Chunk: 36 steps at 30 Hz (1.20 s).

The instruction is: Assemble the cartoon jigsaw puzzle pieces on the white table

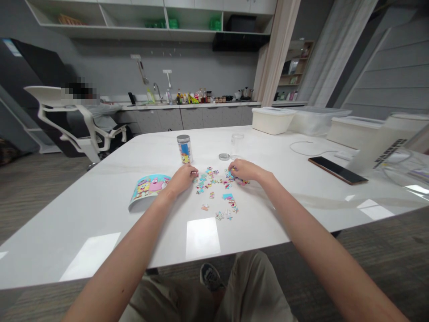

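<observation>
Loose jigsaw puzzle pieces lie scattered between my two hands. My left hand is at their left edge, its fingers drawn together; what the fingertips hold, if anything, is too small to make out. At the right side of the pieces, my right hand has its fingers curled down onto a small puzzle piece. Nearer to me is a joined strip of puzzle pieces, with a few single pieces around it. A curled cartoon picture sheet lies by my left forearm.
Beyond the pieces stand a lidded cartoon canister, a clear jar and a round metal lid. A phone, a cable and storage boxes are on the right. A person sits at the far left.
</observation>
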Tool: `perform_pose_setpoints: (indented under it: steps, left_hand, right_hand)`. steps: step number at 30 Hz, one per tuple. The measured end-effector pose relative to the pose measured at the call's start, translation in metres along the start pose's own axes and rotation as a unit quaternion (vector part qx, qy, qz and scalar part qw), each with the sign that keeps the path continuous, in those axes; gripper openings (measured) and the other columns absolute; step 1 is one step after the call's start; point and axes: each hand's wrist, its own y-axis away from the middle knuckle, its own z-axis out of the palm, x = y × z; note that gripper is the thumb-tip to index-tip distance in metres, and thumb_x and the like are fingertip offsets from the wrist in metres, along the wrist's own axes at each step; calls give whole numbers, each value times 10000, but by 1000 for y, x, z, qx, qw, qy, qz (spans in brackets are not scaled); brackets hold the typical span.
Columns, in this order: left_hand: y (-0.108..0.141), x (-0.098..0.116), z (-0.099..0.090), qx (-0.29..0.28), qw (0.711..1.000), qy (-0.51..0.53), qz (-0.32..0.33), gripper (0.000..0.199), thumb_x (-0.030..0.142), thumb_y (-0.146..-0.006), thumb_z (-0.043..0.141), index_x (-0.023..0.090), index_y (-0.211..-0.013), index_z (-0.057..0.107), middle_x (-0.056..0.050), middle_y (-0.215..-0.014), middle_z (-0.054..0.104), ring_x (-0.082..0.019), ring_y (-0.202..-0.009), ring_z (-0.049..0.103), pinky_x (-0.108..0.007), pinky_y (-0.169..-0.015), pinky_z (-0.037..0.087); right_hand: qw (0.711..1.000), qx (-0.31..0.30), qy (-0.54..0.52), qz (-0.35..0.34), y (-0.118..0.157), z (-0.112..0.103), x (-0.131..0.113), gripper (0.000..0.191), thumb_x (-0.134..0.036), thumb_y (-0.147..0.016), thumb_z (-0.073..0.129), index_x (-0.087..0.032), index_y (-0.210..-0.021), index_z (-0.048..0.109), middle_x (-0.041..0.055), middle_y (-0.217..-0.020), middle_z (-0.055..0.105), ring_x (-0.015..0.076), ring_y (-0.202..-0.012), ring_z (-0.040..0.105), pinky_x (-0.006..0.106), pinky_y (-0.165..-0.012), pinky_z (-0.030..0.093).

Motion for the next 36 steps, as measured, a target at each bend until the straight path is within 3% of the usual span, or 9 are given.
perform_pose_setpoints:
  steps: [12,19,26,36]
  left_hand:
    - [6,-7,-5,37,997,-41,-62,289,114,-850,436,159,-901,717,-127,-1006,675,-255,-993,623,-344,-903,470]
    - [0,-4,2,7,1000,12,19,229,277,-859,537,165,-915,729,-100,-1025,653,-230,-996,610,-312,-942,453]
    - [-1,-2,5,5,1000,30,3,147,197,-829,542,161,-883,673,-90,-955,672,-233,-935,615,-325,-858,462]
    - [1,4,0,12,996,89,-24,212,203,-784,595,182,-995,599,-58,-944,681,-209,-889,627,-310,-788,475]
  right_hand:
    - [1000,-4,1,-8,0,0,0,321,-155,-836,504,-132,-1080,710,130,-1138,690,225,-1028,643,250,-862,458]
    - [1000,-12,1,-9,0,-1,-1,330,-154,-844,497,-131,-1103,700,130,-1155,683,229,-1048,635,259,-882,455]
    - [1000,-14,13,-11,1,-2,-2,331,-169,-855,502,-127,-1124,690,140,-1172,671,241,-1067,627,268,-899,450]
    - [1000,-7,9,-16,0,0,-1,312,-169,-852,514,-136,-1100,701,142,-1160,677,247,-1066,629,279,-896,452]
